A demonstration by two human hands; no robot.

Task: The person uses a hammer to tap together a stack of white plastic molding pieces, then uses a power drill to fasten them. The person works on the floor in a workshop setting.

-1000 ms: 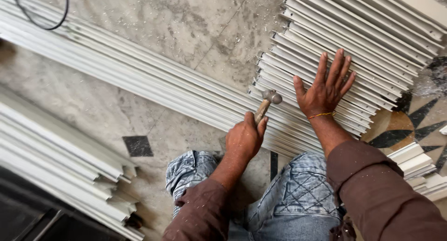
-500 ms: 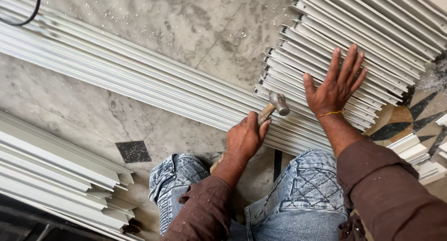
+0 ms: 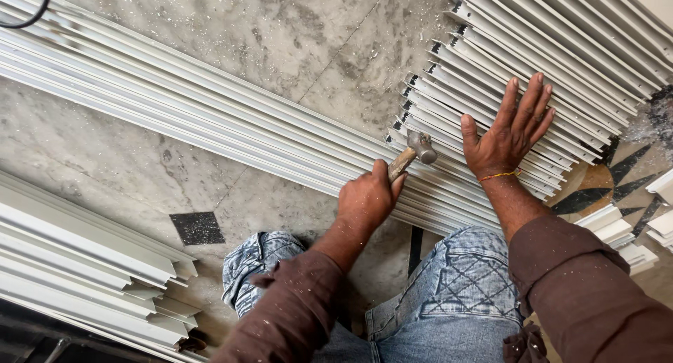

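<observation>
Bright even daylight, sharp focus

The left hand (image 3: 366, 198) was closed round the wooden handle of a small hammer (image 3: 412, 155), its metal head just at the ends of a stack of white slats (image 3: 561, 68). The right hand (image 3: 510, 128) lay flat on those slats, fingers spread. Long white profiles (image 3: 175, 89) crossed the marble floor (image 3: 280, 33).

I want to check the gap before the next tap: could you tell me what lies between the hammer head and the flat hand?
In the head view, only the stepped ends of the white slats lie between the hammer head and the right hand.
</observation>
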